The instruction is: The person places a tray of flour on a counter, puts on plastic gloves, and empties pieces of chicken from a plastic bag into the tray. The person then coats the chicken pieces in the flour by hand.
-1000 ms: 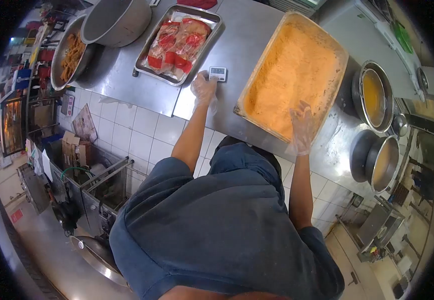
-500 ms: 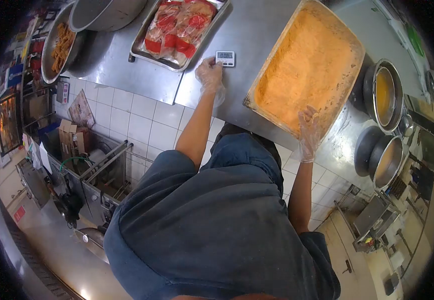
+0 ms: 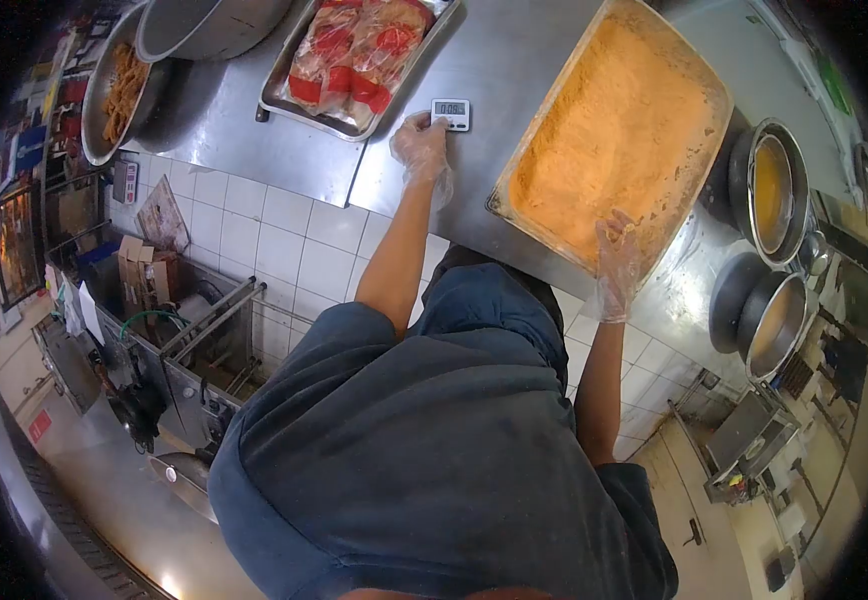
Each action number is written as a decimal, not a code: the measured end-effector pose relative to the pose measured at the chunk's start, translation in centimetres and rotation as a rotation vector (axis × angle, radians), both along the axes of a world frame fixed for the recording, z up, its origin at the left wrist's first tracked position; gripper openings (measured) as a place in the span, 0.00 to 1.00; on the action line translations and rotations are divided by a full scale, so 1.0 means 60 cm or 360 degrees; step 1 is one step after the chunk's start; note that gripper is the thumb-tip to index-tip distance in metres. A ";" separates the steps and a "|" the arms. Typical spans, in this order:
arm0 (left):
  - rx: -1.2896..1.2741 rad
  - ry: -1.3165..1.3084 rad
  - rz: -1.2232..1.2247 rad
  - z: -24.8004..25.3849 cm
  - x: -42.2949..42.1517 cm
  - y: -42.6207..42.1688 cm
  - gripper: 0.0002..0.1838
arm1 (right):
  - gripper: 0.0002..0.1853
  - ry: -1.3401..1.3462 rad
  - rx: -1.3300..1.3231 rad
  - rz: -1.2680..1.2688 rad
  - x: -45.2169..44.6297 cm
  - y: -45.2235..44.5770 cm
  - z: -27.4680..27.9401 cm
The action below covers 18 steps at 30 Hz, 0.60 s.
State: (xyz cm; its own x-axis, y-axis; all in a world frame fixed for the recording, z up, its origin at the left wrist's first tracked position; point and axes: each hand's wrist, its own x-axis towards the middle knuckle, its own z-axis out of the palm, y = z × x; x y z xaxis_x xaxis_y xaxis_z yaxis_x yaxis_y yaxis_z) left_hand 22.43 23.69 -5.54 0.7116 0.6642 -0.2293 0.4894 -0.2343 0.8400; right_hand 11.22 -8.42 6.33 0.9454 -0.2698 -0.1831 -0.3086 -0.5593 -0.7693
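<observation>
My left hand [image 3: 421, 143], in a clear plastic glove, has its fingers curled at the left side of a small white digital timer [image 3: 451, 115], with a fingertip on its lower left corner. The timer lies on the steel table. To the right, a large rectangular tray [image 3: 510, 205] holds orange powder [image 3: 604, 120]. My gloved right hand [image 3: 618, 255] is at the tray's near edge, its fingers drawn together over the powder; what they may hold is too small to make out.
Red-and-clear packages [image 3: 359, 55] lie in a metal tray left of the timer. A large pot [image 3: 204, 25] and a bowl of fried pieces [image 3: 126, 90] stand far left. Bowls with yellow liquid [image 3: 769, 195] and paler contents [image 3: 776, 318] stand at the right.
The view has shifted, so the table sits higher in it. My right hand's fingers, spread over the powder before, have drawn together. My left hand stays at the timer.
</observation>
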 end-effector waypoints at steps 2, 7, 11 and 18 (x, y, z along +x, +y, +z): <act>0.0017 -0.0015 0.0003 -0.017 0.001 0.003 0.19 | 0.23 0.0079 -0.0024 -0.0028 0.006 0.000 0.001; -0.0195 -0.0093 0.0042 -0.010 0.001 -0.001 0.19 | 0.23 0.0045 -0.0004 -0.0035 0.003 0.004 0.006; -0.0167 -0.0050 0.0053 -0.032 0.001 0.002 0.19 | 0.23 0.0033 0.0027 -0.0017 -0.002 0.000 0.000; -0.0157 -0.0095 0.0012 -0.023 0.001 -0.002 0.27 | 0.23 0.0090 0.0179 -0.0131 -0.001 -0.006 -0.017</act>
State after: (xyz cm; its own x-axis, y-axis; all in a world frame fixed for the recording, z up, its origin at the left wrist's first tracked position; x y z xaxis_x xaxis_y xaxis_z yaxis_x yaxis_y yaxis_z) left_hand 22.51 23.60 -6.91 0.7210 0.6458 -0.2511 0.4391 -0.1455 0.8866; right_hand 11.18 -8.80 5.33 0.9081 -0.3210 -0.2689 -0.3947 -0.4417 -0.8056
